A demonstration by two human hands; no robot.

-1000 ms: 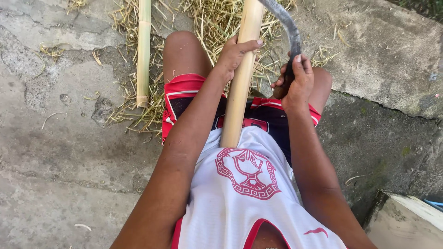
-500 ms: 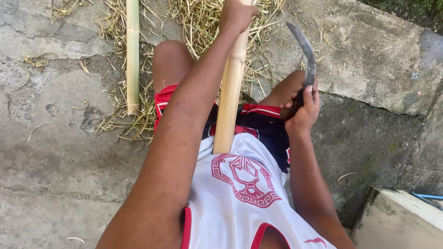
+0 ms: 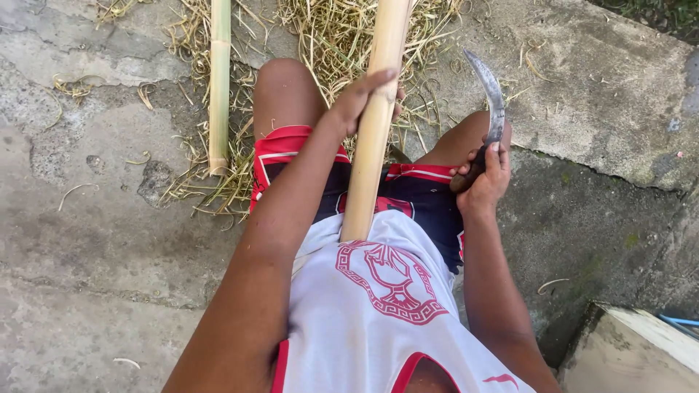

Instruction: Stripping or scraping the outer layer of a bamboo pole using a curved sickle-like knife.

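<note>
The left hand (image 3: 362, 98) wraps the bamboo pole (image 3: 373, 124), which runs lengthwise away from the body between the knees. The right hand (image 3: 482, 178), just right of it, grips a curved sickle (image 3: 489, 98), its blade pointing up and away.

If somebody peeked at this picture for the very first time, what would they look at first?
Probably the thick pale bamboo pole running up the middle over the person's lap, with the left hand wrapped around it. Next comes the curved sickle blade sticking up on the right, its handle in the right hand beside the knee. A second bamboo piece lies on dry straw on the concrete, upper left.
</note>
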